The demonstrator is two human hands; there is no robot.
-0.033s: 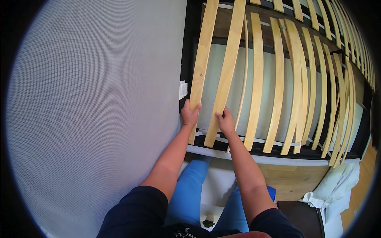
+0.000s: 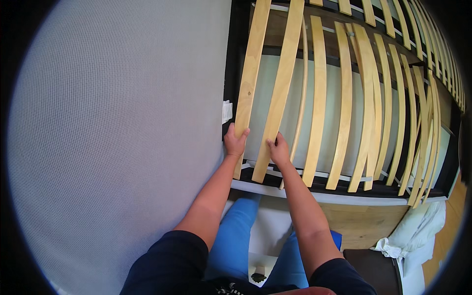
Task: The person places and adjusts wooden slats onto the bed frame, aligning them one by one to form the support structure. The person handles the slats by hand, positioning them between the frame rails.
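Several pale, curved wooden bed slats lie across a dark bed frame (image 2: 314, 185). My left hand (image 2: 235, 141) grips the leftmost wooden slat (image 2: 250, 81) near its near end, thumb on the edge and the other fingers partly hidden. A little to the right, my right hand (image 2: 280, 150) is closed on the right edge of the second wooden slat (image 2: 284, 73). Both slats run away from me, and their far ends leave the view. Beside my right hand a thinner-looking slat (image 2: 301, 93) stands edge-on.
A grey textile panel (image 2: 123, 128) fills the left side, with white labels (image 2: 227, 112) at its edge. White strapping (image 2: 322, 174) runs under the slat ends. More slats (image 2: 388, 19) lie farther back, some crossing at right. A white plastic bag (image 2: 418, 236) sits lower right.
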